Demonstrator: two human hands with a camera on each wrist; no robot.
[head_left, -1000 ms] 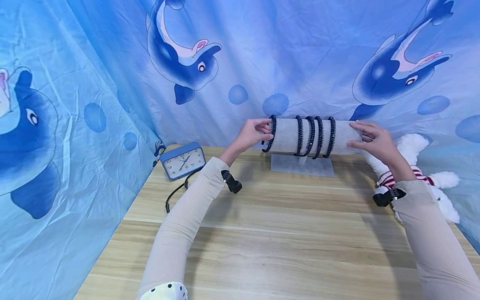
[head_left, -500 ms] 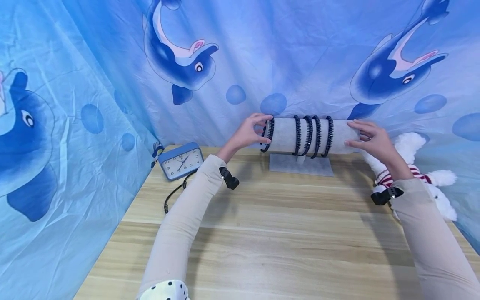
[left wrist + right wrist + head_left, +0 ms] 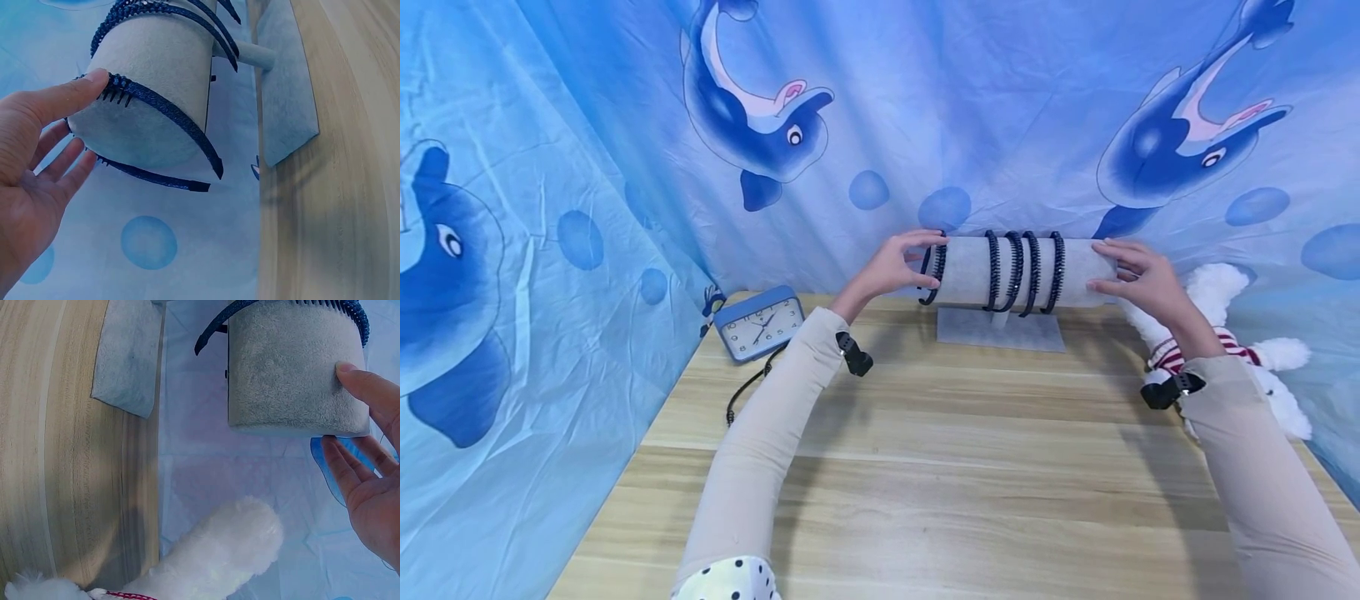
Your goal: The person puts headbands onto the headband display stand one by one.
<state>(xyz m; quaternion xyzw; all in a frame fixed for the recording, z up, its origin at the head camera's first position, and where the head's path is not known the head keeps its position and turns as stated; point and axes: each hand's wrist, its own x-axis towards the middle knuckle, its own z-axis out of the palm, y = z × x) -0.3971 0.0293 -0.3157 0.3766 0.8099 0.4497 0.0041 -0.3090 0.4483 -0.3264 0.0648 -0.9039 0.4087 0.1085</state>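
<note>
A grey plush-covered roll (image 3: pixel 966 271) on a T-shaped stand carries several dark beaded headbands with comb teeth. At its left end hangs one headband (image 3: pixel 165 106), tilted, its two ends pointing down past the roll. My left hand (image 3: pixel 887 265) holds this headband, thumb on its front side and fingers behind, as the left wrist view shows. The other headbands (image 3: pixel 1013 271) sit grouped from the roll's middle to the right. My right hand (image 3: pixel 1152 279) grips the roll's right end, with the thumb on the front plush (image 3: pixel 294 369) and the fingers at the end and top.
The stand's flat grey base (image 3: pixel 1000 329) rests near the table's back edge. A blue alarm clock (image 3: pixel 760 323) with a coiled black cord (image 3: pixel 741 396) stands at left. A white plush toy (image 3: pixel 1285 400) lies under the right forearm. Dolphin-print cloth (image 3: pixel 1000 108) hangs behind.
The left thumb and index finger have spread wider along the left-end headband, the thumb sliding lower. My right hand keeps its place on the roll. The whole head view has shifted slightly.
</note>
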